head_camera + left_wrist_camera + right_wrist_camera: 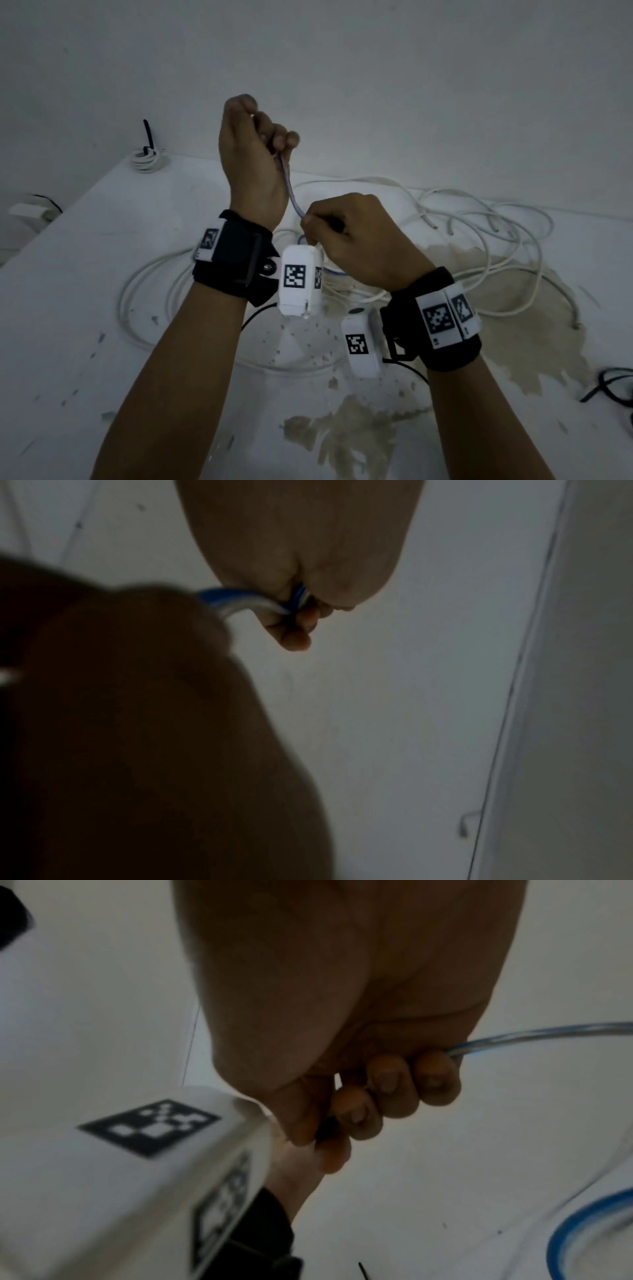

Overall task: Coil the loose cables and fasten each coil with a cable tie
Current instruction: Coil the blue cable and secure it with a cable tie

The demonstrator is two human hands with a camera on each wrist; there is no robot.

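White, stained and chipped, the table [85,274] stands against a plain pale wall, with a brownish patch spreading across its right part. Taking the tangle of loose white cables [479,240] in the table's middle as landmark: one finished white coil [145,160], cinched with a black cable tie [149,137], sits far behind and to the left of the tangle, at the table's back corner. A dark cable [609,383] lies at the edge well to the tangle's right.

Above the tangle's near side both hands work a thin blue-and-clear cable [289,195]. The left hand [250,161], raised, has its fingers curled round the cable's upper part; the right hand [356,236], lower, is closed in a fist about the same cable, which trails out past the little finger toward the tangle.

By my reading, one coil is done, this blue cable is only now being gathered, and the white tangle remains wholly uncoiled, so most of the job is left.
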